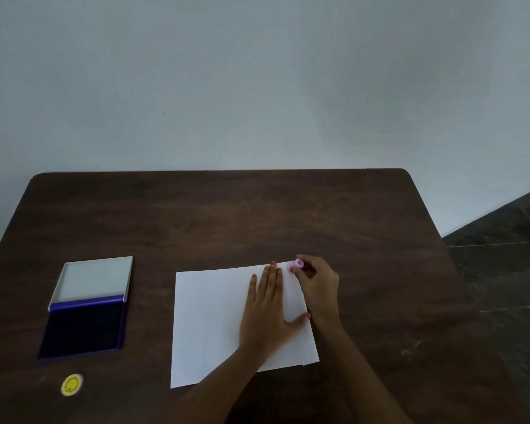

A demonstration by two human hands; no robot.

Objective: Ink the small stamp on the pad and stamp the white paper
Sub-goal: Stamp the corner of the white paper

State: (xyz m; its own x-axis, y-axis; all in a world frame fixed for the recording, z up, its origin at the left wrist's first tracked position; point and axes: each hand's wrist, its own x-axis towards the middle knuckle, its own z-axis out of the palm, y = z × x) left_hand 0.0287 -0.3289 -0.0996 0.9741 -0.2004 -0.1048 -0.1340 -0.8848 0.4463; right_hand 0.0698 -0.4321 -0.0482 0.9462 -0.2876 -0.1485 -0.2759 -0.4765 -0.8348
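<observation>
The white paper (214, 319) lies on the dark wooden table (227, 215), in front of me. My left hand (268, 316) rests flat on the sheet's right half, fingers spread. My right hand (317, 286) is at the paper's far right corner, fingertips pinched on the small pink stamp (296, 265), which is tilted just above that corner. The ink pad (83, 327) sits at the left with its dark blue pad bare and its lid (94, 278) swung back, well away from both hands.
A small round yellow piece (71, 384) lies near the table's front left, below the ink pad. A pale wall stands behind the table's far edge. Dark floor shows beyond the table's right side.
</observation>
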